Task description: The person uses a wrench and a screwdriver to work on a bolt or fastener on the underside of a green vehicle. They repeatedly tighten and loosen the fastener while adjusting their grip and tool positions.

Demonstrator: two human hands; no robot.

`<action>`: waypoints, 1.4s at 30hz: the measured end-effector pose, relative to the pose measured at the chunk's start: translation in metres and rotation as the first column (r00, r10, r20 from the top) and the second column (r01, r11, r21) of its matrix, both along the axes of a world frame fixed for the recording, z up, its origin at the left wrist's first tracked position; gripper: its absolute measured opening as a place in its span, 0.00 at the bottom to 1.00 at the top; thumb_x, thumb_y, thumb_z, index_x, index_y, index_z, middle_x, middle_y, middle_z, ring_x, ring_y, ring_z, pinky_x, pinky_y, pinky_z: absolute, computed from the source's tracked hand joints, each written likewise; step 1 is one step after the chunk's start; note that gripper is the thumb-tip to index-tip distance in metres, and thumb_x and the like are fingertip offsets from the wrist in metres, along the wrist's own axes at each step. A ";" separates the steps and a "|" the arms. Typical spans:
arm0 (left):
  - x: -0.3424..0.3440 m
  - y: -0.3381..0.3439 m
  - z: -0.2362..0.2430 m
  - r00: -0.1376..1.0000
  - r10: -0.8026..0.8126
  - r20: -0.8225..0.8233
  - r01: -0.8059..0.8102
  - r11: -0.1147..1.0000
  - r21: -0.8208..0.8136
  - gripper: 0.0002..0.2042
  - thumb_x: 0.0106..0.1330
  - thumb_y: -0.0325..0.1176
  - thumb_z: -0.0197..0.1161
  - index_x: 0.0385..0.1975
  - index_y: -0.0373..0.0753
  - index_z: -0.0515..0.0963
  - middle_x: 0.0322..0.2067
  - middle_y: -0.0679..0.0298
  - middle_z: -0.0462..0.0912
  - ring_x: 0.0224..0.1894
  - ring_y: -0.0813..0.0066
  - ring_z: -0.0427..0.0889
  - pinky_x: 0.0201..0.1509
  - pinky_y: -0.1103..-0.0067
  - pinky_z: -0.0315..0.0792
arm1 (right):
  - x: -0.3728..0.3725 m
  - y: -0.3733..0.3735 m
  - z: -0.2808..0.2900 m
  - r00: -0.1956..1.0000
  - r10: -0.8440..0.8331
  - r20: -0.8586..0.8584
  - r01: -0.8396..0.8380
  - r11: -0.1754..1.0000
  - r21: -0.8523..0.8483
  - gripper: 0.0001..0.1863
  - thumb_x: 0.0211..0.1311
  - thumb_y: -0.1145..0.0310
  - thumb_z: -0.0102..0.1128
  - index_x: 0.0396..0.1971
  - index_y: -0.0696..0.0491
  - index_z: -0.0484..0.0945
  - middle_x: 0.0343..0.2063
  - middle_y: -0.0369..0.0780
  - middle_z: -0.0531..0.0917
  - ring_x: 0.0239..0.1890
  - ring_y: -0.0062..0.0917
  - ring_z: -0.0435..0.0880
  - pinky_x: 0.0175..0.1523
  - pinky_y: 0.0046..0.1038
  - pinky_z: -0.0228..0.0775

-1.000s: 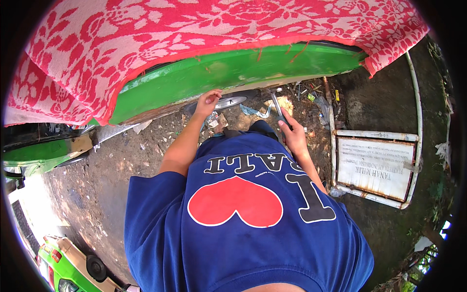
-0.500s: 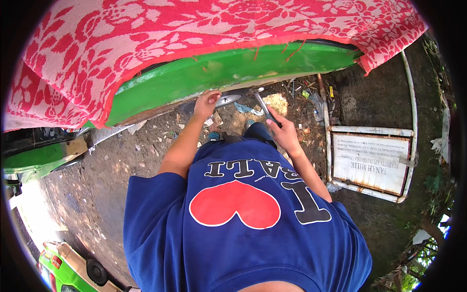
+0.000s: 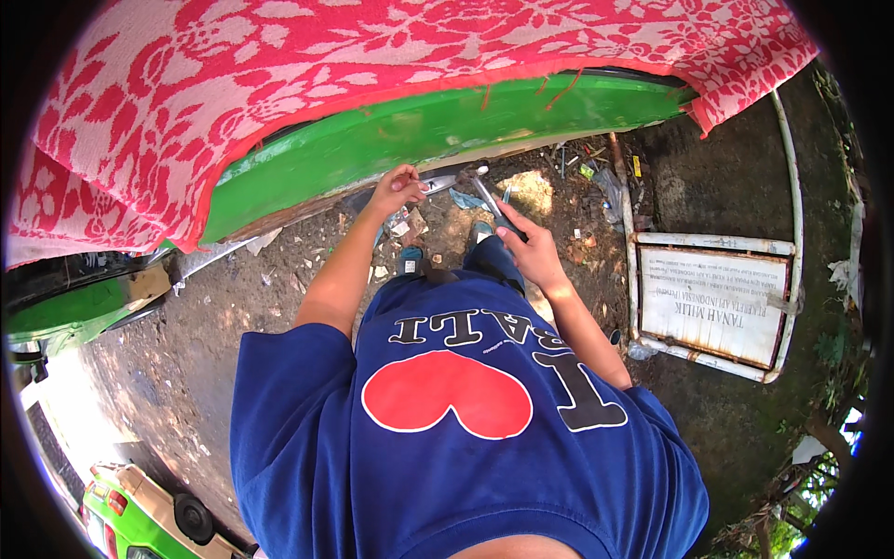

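My right hand (image 3: 535,250) is wrapped round the dark grip of a hammer (image 3: 488,197). Its metal shaft slants up and left, with the small head near the lower edge of a green car body (image 3: 419,132). To the left, my left hand (image 3: 399,192) is closed, thumb and fingers pinched together just below that edge. What lies in the pinch, if anything, is too small to make out. Beside these fingers shows part of a wheel with a silver cover (image 3: 438,185). The hammer head is apart from my left hand.
A red and pink floral cloth (image 3: 372,47) drapes over the car. White sign board in a rusty pipe frame (image 3: 712,303) lies at right. Litter-strewn dirt ground (image 3: 205,373) surrounds my feet. Another green vehicle (image 3: 140,517) stands lower left.
The hammer and my right hand have shifted slightly left. My left hand has turned and risen a little, its fingers now pointing more to the right.
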State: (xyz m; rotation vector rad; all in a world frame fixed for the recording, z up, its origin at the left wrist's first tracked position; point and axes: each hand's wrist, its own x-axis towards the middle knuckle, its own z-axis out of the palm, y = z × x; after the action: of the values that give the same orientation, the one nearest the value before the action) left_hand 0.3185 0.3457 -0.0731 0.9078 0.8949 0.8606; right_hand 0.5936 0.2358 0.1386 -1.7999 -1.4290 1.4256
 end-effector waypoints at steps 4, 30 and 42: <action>0.007 -0.001 0.010 0.997 -0.036 -0.068 0.038 0.999 0.032 0.10 0.70 0.33 0.65 0.31 0.40 0.69 0.35 0.56 0.86 0.32 0.72 0.87 0.39 0.76 0.82 | 0.003 -0.004 -0.003 0.998 -0.057 -0.037 0.058 0.998 0.019 0.26 0.66 0.70 0.63 0.64 0.45 0.74 0.50 0.39 0.85 0.24 0.11 0.70 0.31 0.19 0.69; 0.024 -0.002 -0.005 0.980 0.174 -0.092 -0.176 0.984 -0.020 0.07 0.74 0.33 0.57 0.42 0.37 0.76 0.21 0.60 0.80 0.18 0.77 0.79 0.21 0.82 0.75 | -0.055 0.020 -0.022 0.950 0.223 0.216 -0.287 0.897 0.336 0.25 0.67 0.69 0.61 0.64 0.48 0.73 0.48 0.50 0.84 0.44 0.44 0.85 0.50 0.31 0.76; 0.019 0.018 0.013 0.983 0.117 -0.139 -0.130 0.987 -0.090 0.15 0.73 0.40 0.59 0.26 0.40 0.69 0.17 0.59 0.81 0.16 0.79 0.79 0.19 0.83 0.73 | -0.020 0.004 -0.048 0.994 -0.107 -0.033 0.112 0.970 0.216 0.22 0.63 0.69 0.68 0.55 0.58 0.78 0.23 0.29 0.77 0.19 0.10 0.72 0.25 0.17 0.65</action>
State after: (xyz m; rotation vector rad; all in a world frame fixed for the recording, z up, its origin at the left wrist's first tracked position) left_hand 0.3376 0.3634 -0.0599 0.8373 1.1098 0.8617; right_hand 0.5736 0.2396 0.0906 -1.6925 -1.3934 1.1800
